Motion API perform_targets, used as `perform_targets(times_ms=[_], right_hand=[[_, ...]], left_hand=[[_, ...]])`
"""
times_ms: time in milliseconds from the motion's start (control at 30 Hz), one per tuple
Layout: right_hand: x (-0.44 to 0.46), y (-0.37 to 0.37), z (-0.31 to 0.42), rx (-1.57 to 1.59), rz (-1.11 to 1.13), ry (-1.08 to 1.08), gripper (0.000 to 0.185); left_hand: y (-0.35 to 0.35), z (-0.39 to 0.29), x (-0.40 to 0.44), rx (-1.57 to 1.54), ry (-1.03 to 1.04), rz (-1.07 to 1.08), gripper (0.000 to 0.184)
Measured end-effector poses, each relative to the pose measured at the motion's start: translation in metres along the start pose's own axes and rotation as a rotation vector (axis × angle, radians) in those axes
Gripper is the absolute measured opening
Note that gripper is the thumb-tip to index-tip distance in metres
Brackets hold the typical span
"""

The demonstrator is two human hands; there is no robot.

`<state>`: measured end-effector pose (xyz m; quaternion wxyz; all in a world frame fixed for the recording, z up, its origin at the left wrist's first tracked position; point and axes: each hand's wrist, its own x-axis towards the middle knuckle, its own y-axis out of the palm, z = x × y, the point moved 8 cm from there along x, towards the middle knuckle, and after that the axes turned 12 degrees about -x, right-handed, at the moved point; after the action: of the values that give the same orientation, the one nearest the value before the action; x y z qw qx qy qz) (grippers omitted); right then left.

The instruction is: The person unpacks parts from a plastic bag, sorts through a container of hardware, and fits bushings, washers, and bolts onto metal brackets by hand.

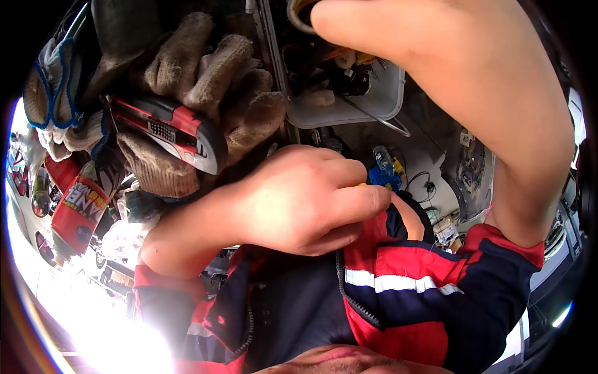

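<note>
My left hand (311, 199) is closed in a fist in front of my jacket (405, 274). A small bit of yellow shows at its fingertips, too small to name. My right arm (473, 81) reaches up across the view. Only the edge of my right hand (327, 19) shows at the top, beside a dark ring-shaped rim (300, 15), with its fingers out of sight. Left of my fist lie worn knitted work gloves (215, 81). On them rests a red-and-black tool (171, 134) that looks like a utility knife.
A grey plastic bin (346, 115) with mixed parts stands behind my fist, a metal rod leaning over its rim. Blue-edged gloves (59, 93) and a red-labelled bottle (78, 209) are at the left. A clear bottle (383, 161) and cables (427, 187) lie to the right.
</note>
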<state>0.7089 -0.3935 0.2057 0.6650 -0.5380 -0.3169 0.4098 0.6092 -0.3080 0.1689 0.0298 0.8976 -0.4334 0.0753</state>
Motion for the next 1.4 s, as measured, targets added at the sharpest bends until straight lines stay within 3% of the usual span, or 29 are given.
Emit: perform_targets(times_ms=[433,667,967,1000,1133,1300,1400], right_hand=[[-0.009,-0.004,-0.001,-0.028,0.031,-0.023,0.042],[0.030,0.023,0.028,-0.140,-0.280,-0.087,0.048],[0.051,0.033,-0.012,-0.211,-0.545,-0.107,0.055],[0.044,0.022,-0.007,-0.141,-0.458,-0.073,0.056],[0.040,0.021,-0.015,0.052,-0.472,-0.019,0.051],[0.010,0.005,0.000,-0.004,-0.135,-0.057,0.036],[0.009,0.005,0.011,-0.050,-0.044,-0.045,0.028]], left_hand=[[0.000,-0.001,0.002,0.006,-0.001,-0.001,0.040],[0.003,0.001,0.003,0.021,-0.025,0.020,0.041],[0.003,0.001,0.001,0.023,-0.008,0.010,0.041],[0.004,0.001,0.001,0.021,-0.009,0.005,0.041],[0.004,0.002,0.002,0.020,-0.016,0.016,0.041],[0.001,0.001,-0.001,0.028,-0.013,0.006,0.040],[0.001,0.001,-0.002,0.033,-0.003,-0.005,0.040]])
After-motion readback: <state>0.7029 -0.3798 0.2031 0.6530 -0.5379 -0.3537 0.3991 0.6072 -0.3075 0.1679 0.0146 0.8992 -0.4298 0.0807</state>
